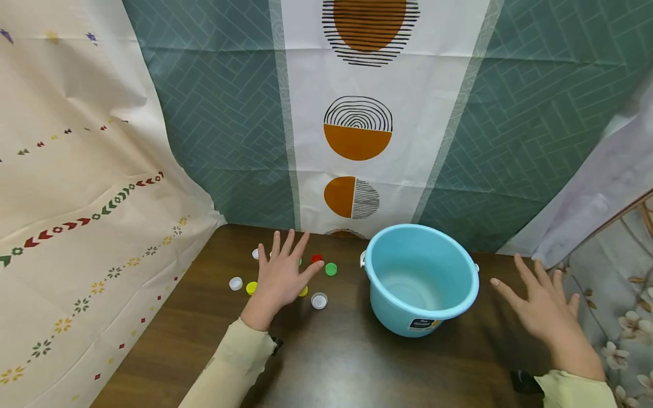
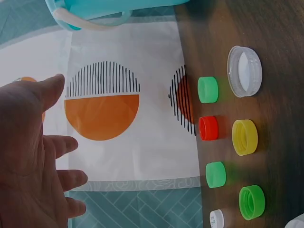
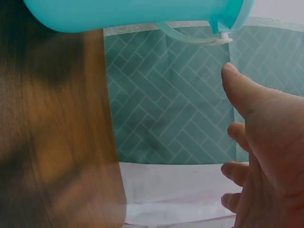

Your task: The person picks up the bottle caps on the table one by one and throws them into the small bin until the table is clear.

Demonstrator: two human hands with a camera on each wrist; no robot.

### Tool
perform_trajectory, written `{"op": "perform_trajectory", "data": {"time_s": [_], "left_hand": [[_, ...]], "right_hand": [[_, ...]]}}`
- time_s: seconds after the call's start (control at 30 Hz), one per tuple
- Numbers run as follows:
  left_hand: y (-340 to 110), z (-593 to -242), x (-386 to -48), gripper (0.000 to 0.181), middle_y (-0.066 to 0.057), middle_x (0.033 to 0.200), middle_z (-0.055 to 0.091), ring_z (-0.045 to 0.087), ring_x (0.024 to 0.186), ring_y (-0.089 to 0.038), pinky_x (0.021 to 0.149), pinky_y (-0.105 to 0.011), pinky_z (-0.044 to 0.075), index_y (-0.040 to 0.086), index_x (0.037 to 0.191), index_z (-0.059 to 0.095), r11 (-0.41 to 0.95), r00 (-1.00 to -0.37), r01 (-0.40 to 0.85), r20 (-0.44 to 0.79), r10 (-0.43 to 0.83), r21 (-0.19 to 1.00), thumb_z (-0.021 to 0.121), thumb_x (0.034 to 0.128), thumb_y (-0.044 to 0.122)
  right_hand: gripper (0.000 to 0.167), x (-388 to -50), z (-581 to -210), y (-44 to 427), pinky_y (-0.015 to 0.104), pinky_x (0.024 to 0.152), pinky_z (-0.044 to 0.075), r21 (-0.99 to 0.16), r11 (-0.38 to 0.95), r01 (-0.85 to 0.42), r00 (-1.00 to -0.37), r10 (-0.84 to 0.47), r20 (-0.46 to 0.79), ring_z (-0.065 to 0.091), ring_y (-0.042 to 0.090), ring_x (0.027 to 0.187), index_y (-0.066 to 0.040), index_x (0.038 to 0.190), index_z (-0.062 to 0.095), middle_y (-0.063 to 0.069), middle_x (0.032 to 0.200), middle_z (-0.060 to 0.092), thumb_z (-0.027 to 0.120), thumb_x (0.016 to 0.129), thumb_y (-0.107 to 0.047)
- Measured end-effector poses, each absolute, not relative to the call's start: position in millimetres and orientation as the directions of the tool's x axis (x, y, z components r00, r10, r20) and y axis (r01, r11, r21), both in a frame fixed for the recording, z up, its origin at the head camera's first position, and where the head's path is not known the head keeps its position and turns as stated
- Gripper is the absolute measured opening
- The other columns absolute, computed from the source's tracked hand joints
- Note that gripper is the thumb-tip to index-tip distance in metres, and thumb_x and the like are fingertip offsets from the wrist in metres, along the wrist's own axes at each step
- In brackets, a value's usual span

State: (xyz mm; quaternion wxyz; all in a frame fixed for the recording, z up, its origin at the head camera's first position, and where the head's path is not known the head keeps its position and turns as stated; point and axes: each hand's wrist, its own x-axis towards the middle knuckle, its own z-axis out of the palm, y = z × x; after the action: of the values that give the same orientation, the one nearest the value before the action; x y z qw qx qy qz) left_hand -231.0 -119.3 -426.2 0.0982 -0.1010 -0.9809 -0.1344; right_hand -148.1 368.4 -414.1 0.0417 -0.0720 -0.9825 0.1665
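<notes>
My left hand (image 1: 282, 277) hovers over a scatter of plastic bottle caps, its fingers spread and nothing held. In the left wrist view the caps lie on the wood: a red cap (image 2: 208, 128), a yellow cap (image 2: 245, 137), a green cap (image 2: 251, 202) and a larger clear-rimmed white lid (image 2: 244, 71), among several others. A light blue bucket (image 1: 418, 326) stands upright at centre right, its inside showing no contents. To the right of the bucket my right hand (image 1: 548, 311) is held apart from it, fingers spread, holding nothing. Part of the caps is hidden behind the left hand in the head view.
The dark wooden table (image 1: 326, 368) meets a patterned teal and white cloth (image 1: 357, 153) at its back. A cream printed cloth (image 1: 102, 226) hangs along the left side, and a floral grey fabric (image 1: 617, 317) borders the right. The bucket has a pale handle (image 2: 85, 21).
</notes>
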Motion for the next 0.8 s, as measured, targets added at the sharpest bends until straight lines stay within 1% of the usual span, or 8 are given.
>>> {"op": "perform_trajectory", "data": {"time_s": [0.13, 0.23, 0.27, 0.33, 0.43, 0.5, 0.67, 0.8], "left_hand": [[-117.3, -421.2, -231.2, 0.077, -0.006, 0.156, 0.022, 0.010, 0.144, -0.038, 0.108, -0.068, 0.005, 0.034, 0.148, 0.023, 0.920, -0.954, 0.256, 0.233, 0.190, 0.298, 0.031, 0.0837, 0.076], [-114.1, -416.0, -231.0, 0.070, -0.004, 0.153, 0.030, 0.020, 0.143, -0.034, 0.111, -0.062, 0.016, 0.031, 0.145, 0.032, 0.855, -0.943, 0.305, 0.257, 0.211, 0.419, 0.038, 0.0867, 0.069], [-112.8, -414.3, -231.0, 0.067, -0.003, 0.151, 0.033, 0.025, 0.142, -0.032, 0.111, -0.059, 0.020, 0.030, 0.144, 0.035, 0.820, -0.939, 0.325, 0.265, 0.220, 0.471, 0.041, 0.0877, 0.066], [-109.9, -412.4, -231.9, 0.061, 0.001, 0.147, 0.040, 0.034, 0.138, -0.026, 0.110, -0.052, 0.030, 0.028, 0.141, 0.041, 0.747, -0.932, 0.354, 0.282, 0.229, 0.563, 0.046, 0.0890, 0.061], [-105.2, -411.4, -233.6, 0.054, 0.007, 0.139, 0.048, 0.043, 0.131, -0.017, 0.106, -0.044, 0.039, 0.028, 0.136, 0.047, 0.642, -0.925, 0.377, 0.301, 0.230, 0.667, 0.051, 0.0893, 0.055], [-101.1, -412.2, -234.8, 0.049, 0.010, 0.135, 0.052, 0.049, 0.124, -0.013, 0.101, -0.040, 0.044, 0.029, 0.132, 0.051, 0.602, -0.925, 0.379, 0.303, 0.228, 0.703, 0.054, 0.0889, 0.053], [-87.6, -418.9, -235.1, 0.041, 0.010, 0.122, 0.060, 0.057, 0.100, -0.011, 0.088, -0.033, 0.051, 0.030, 0.125, 0.057, 0.602, -0.932, 0.362, 0.277, 0.233, 0.712, 0.059, 0.0875, 0.047], [-80.2, -428.0, -234.4, 0.042, 0.009, 0.118, 0.063, 0.059, 0.103, -0.011, 0.088, -0.034, 0.052, 0.028, 0.123, 0.060, 0.622, -0.934, 0.357, 0.246, 0.260, 0.697, 0.059, 0.0868, 0.049]], "right_hand": [[0.080, -147.5, -408.4, 367.2, 0.080, 0.090, 0.004, -0.415, 0.903, 0.109, -0.985, 0.155, 0.079, -0.005, 0.059, 0.134, -0.025, 0.151, -0.001, 0.028, 0.153, -0.002, 0.039, 0.092, -0.061], [0.073, -147.6, -400.2, 362.2, 0.074, 0.089, 0.025, -0.519, 0.850, 0.088, -0.976, 0.177, 0.125, 0.024, 0.054, 0.132, -0.025, 0.151, 0.011, 0.026, 0.151, 0.023, 0.040, 0.093, -0.057], [0.069, -147.5, -397.7, 360.3, 0.067, 0.088, 0.035, -0.550, 0.831, 0.078, -0.971, 0.189, 0.146, 0.036, 0.044, 0.131, -0.026, 0.150, 0.017, 0.024, 0.148, 0.032, 0.041, 0.093, -0.055], [0.059, -147.9, -394.0, 355.6, 0.044, 0.086, 0.048, -0.605, 0.794, 0.052, -0.960, 0.206, 0.188, 0.052, 0.018, 0.122, -0.030, 0.146, 0.031, 0.015, 0.141, 0.047, 0.044, 0.094, -0.052], [0.047, -149.8, -392.9, 348.7, 0.010, 0.074, 0.045, -0.686, 0.727, -0.032, -0.953, 0.185, 0.241, 0.050, -0.016, 0.104, -0.030, 0.139, 0.045, -0.002, 0.132, 0.058, 0.049, 0.094, -0.045], [0.045, -152.5, -395.4, 345.0, 0.000, 0.072, 0.038, -0.727, 0.683, -0.069, -0.957, 0.161, 0.242, 0.043, -0.025, 0.100, -0.029, 0.137, 0.048, -0.011, 0.131, 0.057, 0.050, 0.094, -0.042], [0.046, -160.2, -408.6, 337.5, 0.001, 0.076, 0.040, -0.786, 0.610, -0.103, -0.973, 0.103, 0.207, 0.044, -0.023, 0.106, -0.026, 0.139, 0.046, -0.009, 0.136, 0.053, 0.052, 0.094, -0.037], [0.048, -161.1, -417.1, 331.1, 0.005, 0.077, 0.044, -0.817, 0.567, -0.107, -0.982, 0.067, 0.175, 0.049, -0.019, 0.106, -0.025, 0.140, 0.045, -0.002, 0.139, 0.051, 0.054, 0.094, -0.034]]}}
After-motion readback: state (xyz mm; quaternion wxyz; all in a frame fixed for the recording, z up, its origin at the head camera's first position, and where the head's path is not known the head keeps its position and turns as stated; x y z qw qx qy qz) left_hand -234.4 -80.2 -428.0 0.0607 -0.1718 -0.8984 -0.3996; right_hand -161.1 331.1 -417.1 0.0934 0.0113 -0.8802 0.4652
